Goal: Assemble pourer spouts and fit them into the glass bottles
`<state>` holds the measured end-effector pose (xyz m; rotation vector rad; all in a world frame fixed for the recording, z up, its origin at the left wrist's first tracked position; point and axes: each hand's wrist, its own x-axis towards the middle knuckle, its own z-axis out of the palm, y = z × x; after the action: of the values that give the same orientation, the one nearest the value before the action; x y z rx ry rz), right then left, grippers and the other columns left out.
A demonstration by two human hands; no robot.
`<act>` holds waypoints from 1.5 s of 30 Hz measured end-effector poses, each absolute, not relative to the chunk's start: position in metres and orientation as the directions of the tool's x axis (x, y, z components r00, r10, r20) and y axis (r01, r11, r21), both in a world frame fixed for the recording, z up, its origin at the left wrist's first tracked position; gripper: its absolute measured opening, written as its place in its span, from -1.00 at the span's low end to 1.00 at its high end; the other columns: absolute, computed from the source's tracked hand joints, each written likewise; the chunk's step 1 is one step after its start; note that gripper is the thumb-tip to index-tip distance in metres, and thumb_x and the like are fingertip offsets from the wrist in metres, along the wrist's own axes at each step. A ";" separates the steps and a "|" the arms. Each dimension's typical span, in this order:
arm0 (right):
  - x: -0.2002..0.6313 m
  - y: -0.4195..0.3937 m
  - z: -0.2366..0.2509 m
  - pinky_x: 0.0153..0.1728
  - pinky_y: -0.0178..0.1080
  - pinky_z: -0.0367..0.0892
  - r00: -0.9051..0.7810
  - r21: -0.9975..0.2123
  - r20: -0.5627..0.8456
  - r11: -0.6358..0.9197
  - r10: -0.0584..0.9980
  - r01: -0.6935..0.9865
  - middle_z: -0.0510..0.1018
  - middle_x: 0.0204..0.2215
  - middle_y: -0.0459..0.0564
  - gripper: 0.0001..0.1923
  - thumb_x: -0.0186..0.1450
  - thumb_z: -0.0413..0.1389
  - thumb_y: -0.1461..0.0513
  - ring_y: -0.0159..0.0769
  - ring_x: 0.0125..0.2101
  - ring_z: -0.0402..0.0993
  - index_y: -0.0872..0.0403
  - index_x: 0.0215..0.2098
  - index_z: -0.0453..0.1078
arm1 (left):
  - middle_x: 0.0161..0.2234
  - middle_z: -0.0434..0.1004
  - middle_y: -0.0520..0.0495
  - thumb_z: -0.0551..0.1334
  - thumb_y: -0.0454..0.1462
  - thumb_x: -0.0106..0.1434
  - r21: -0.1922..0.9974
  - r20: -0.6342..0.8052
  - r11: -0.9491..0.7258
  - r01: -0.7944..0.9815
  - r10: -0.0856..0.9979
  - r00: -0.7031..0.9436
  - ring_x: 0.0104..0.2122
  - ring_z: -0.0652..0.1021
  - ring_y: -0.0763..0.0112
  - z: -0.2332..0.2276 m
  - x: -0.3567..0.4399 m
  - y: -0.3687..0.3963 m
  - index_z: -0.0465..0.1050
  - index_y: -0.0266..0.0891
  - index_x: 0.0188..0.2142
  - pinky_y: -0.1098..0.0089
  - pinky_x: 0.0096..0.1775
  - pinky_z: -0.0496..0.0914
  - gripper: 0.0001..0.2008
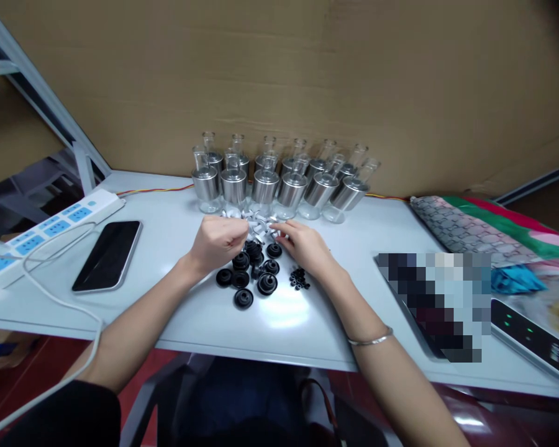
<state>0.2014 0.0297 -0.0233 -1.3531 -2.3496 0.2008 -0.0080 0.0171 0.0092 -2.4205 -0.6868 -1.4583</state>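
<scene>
The tabletop (pixel 205 323) is pale and glossy, with its near edge running across the lower part of the view and a cardboard wall (pixel 307 74) closing off the far edge. The widest open stretch lies along the near edge, between the two forearms and out toward the phone (pixel 107 254), which rests face up near the left side. A power strip (pixel 51 226) sits at the far left corner, its white cable looping over the left edge. The right end is crowded by folded cloth (pixel 484 226) and a dark device with green lights (pixel 531 332) at the near right corner.

Two rows of bottles (pixel 279 180), clear glass with silver sleeves, stand along the far edge at the middle. Just in front of them lies a small heap of silver bits (pixel 256 225), and nearer still a cluster of black caps (pixel 254 273), round and ridged, some stacked, some lying singly. A scatter of small black rings (pixel 299 279) lies just to the right of the caps.

The left hand (pixel 217 239) is curled loosely, fingertips drawn together over the far side of the caps; what it pinches cannot be made out. The right hand (pixel 305 242) lies palm down beside it, fingers reaching into the silver bits, thumb and forefinger close together; whether they grip anything is unclear. A bracelet (pixel 370 338) circles the right wrist.
</scene>
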 end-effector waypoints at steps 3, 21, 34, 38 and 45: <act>0.203 0.030 -0.020 -0.29 -0.20 0.25 -0.435 -0.328 0.315 0.527 0.844 0.784 0.57 -0.30 0.06 -0.81 0.28 0.07 0.34 -0.17 -0.31 0.47 0.08 -0.19 0.48 | -0.64 -0.17 0.12 0.05 -0.55 0.10 0.034 0.879 -0.865 0.500 0.265 0.398 -0.65 -0.03 0.58 0.009 -0.007 0.017 -0.16 -0.22 -0.59 0.49 -0.60 -0.04 -0.63; 0.195 0.011 0.004 -0.42 -0.30 0.24 -0.284 -0.987 0.119 0.082 0.952 -0.137 0.52 -0.58 -0.13 -0.80 -0.07 0.38 0.15 -0.43 -0.52 0.35 0.06 -0.59 0.49 | -0.70 0.25 0.12 -0.05 -0.13 0.43 0.076 0.687 -0.801 0.593 0.473 0.551 -0.71 0.28 0.55 0.004 0.001 0.016 0.22 -0.25 -0.49 0.49 -0.60 0.06 -0.61; 0.193 0.003 0.013 -0.59 -0.34 -0.01 -0.526 -0.997 -0.058 -0.075 0.848 -0.011 0.32 -0.77 -0.20 -0.71 -0.02 0.35 0.10 -0.53 -0.67 0.11 0.11 -0.67 0.44 | -0.60 0.45 -0.03 -0.30 -0.03 0.44 0.132 0.606 -0.821 0.556 0.511 0.609 -0.65 0.43 0.43 0.003 0.001 0.013 0.28 -0.28 -0.42 0.42 -0.56 0.16 -0.44; 0.195 0.003 0.012 -0.59 -0.33 -0.03 -0.623 -0.996 -0.071 -0.085 0.779 0.008 0.34 -0.74 -0.17 -0.71 0.05 0.29 0.07 -0.52 -0.66 0.11 0.12 -0.61 0.48 | -0.61 0.43 -0.01 -0.26 0.19 0.33 0.235 0.507 -0.823 0.518 0.558 0.657 -0.63 0.45 0.40 0.002 0.002 0.011 0.34 -0.30 -0.36 0.42 -0.56 0.19 -0.32; 0.198 0.007 0.009 -0.52 -0.32 0.06 -0.531 -0.999 0.025 0.003 0.847 -0.041 0.31 -0.72 -0.19 -0.71 0.14 0.23 0.05 -0.49 -0.61 0.18 0.11 -0.54 0.48 | -0.75 0.27 -0.03 -0.33 0.05 0.41 0.207 0.605 -0.827 0.523 0.528 0.596 -0.72 0.27 0.51 0.002 -0.002 0.015 0.19 -0.27 -0.73 0.43 -0.59 0.06 -0.26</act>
<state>0.1976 0.0068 0.0088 -0.8497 -1.5823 1.6135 -0.0017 0.0152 0.0021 -2.8140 -0.9264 -1.0701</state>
